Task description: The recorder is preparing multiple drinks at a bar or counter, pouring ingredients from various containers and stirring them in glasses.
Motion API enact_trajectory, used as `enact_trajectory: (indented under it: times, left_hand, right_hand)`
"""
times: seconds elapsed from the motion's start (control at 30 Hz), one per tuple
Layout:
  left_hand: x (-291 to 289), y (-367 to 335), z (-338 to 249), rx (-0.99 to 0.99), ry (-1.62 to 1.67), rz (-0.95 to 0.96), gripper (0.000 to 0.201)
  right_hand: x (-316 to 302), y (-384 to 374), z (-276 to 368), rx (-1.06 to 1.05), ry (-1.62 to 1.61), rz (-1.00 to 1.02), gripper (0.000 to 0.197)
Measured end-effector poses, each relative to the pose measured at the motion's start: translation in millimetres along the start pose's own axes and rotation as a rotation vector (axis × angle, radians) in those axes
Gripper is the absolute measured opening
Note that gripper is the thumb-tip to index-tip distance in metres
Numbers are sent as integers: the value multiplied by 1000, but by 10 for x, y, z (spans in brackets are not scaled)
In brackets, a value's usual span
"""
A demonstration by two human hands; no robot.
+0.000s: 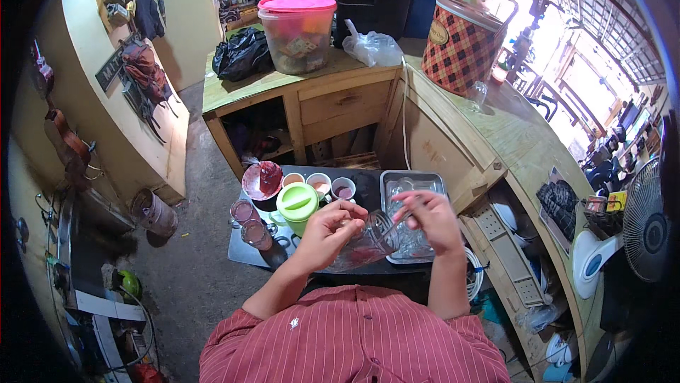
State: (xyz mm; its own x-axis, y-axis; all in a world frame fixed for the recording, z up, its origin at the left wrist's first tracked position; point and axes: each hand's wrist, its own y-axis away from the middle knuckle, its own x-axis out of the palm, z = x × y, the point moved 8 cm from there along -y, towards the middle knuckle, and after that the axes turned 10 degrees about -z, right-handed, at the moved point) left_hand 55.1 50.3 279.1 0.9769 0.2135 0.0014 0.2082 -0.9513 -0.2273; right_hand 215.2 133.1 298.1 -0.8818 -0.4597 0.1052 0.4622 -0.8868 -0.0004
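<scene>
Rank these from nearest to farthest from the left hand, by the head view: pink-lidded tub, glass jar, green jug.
From the left hand:
1. Glass jar: at its fingers, toward the right.
2. Green jug: just beyond, to the left.
3. Pink-lidded tub: far back, on the wooden counter.

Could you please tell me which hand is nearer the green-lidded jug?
The left hand, just beside the jug; the right hand is farther right, by the metal tray.

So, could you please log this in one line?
left hand: at clear jar; right hand: slim utensil at jar's mouth; nearby: green lidded jug
</scene>
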Motion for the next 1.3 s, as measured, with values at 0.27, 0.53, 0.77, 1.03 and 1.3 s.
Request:
enact_trajectory:
  times: [0.27, 0.53, 0.77, 1.03, 1.3]
  left_hand:
    - [-12, 29, -13, -39, 33, 0, 26]
    - [-38, 36, -97, 76, -21, -24, 26]
    - [-8, 67, -151, 127, -85, 33, 26]
    - [-110, 90, -171, 191, -94, -29, 32]
    - [-211, 94, 48, 11, 345, -158, 31]
  right_hand:
    - [-21, 3, -108, 11, -49, -58, 23]
    - [-22, 15, -136, 76, -88, -153, 22]
    - [-324, -39, -169, 9, -324, -257, 23]
    - [-358, -12, -20, -184, -528, -268, 19]
    - [-86, 214, 369, -437, -122, -370, 14]
